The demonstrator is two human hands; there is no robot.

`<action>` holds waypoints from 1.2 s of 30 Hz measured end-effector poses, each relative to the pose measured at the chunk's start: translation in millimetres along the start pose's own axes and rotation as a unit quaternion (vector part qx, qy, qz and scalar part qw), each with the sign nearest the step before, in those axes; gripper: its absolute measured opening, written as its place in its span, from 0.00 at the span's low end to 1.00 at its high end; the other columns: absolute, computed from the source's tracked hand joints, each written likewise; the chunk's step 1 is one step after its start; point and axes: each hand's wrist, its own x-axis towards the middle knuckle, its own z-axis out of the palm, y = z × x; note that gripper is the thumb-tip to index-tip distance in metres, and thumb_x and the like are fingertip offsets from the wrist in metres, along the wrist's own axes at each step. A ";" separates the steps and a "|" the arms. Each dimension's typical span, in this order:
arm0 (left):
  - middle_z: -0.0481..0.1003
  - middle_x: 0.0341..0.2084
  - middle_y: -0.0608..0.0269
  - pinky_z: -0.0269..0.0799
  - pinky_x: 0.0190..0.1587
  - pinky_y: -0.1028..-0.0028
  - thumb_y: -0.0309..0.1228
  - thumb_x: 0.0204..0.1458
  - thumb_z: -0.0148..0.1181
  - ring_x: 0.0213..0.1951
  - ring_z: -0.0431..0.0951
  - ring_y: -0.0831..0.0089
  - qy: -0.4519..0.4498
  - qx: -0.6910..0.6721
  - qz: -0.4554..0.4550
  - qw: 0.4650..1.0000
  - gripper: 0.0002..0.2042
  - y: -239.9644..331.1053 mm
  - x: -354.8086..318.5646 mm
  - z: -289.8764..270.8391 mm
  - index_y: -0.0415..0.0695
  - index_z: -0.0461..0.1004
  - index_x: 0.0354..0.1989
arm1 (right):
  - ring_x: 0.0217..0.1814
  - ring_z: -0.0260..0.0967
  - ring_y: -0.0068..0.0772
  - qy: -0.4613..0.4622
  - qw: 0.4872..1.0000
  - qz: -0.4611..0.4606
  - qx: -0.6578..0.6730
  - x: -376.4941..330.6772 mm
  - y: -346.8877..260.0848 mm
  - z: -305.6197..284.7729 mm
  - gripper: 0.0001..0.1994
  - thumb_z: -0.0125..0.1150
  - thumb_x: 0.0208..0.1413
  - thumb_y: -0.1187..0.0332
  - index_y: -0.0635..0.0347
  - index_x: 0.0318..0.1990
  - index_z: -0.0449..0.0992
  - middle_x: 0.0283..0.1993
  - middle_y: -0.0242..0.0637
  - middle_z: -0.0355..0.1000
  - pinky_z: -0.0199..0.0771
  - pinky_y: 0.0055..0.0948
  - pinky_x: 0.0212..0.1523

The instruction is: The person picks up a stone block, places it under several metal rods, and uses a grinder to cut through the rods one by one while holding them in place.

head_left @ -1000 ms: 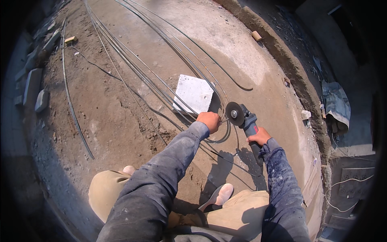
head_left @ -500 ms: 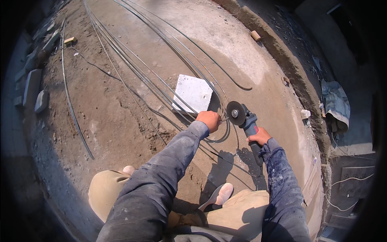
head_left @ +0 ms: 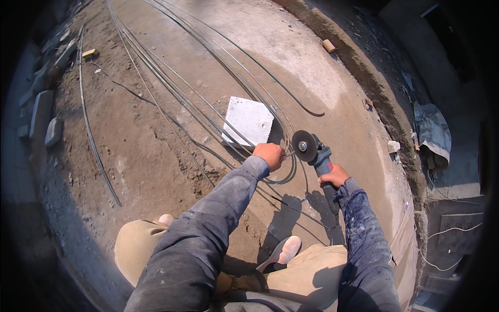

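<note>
Left grip (head_left: 269, 156): a bare fist curled firmly round a thin grey metal rod (head_left: 289, 154), with a short end poking out to the right of the knuckles.
Right grip (head_left: 335, 177): fingers wrapped about the body of a dark grey angle grinder (head_left: 323, 165) with red marks on its side.
Disc: the round black disc (head_left: 310, 147) on the grinder's head stands right beside the rod's end; whether they touch, or whether the disc spins, cannot be told. No sparks show.
Done: rod held fast and grinder positioned at its end, so the setting-up looks complete.
Left over: no severed piece can be picked out beside the hands, so any cutting here seems unfinished, though the rod's tip is too small to judge surely.
Rod against grip: it passes through the left fist, its exposed end lying between that fist and the disc, well apart from the right fist.
Bundle: long, thin grey metal rods (head_left: 156, 67) stretch away over dusty ground, some crossing the pale, squarish concrete block (head_left: 252, 117) just beyond the left fist.
</note>
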 end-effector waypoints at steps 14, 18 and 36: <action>0.77 0.26 0.57 0.72 0.37 0.62 0.38 0.50 0.54 0.33 0.78 0.58 -0.005 -0.041 -0.011 0.999 0.10 1.9 -0.8 -5.1 0.49 0.78 0.33 | 0.24 0.70 0.30 0.013 0.999 -0.032 0.006 1.0 -1.4 -0.8 0.16 0.67 0.32 0.71 0.66 0.30 0.70 0.24 0.36 0.70 0.71 0.31 0.27; 0.77 0.27 0.57 0.72 0.38 0.62 0.39 0.50 0.54 0.33 0.78 0.58 -0.002 -0.060 -0.018 0.998 0.10 1.8 -1.1 -4.8 0.49 0.79 0.33 | 0.24 0.71 0.31 0.017 1.000 -0.025 0.007 -0.5 -7.0 -1.0 0.16 0.67 0.32 0.72 0.66 0.30 0.69 0.24 0.36 0.69 0.73 0.32 0.27; 0.77 0.25 0.55 0.72 0.36 0.62 0.38 0.49 0.54 0.32 0.77 0.56 0.001 -0.069 -0.010 0.998 0.10 -3.7 -4.7 2.2 0.49 0.79 0.32 | 0.29 0.68 0.30 0.014 0.998 -0.027 -0.059 -3.8 -10.4 -0.4 0.21 0.70 0.29 0.64 0.65 0.33 0.72 0.27 0.36 0.70 0.69 0.29 0.33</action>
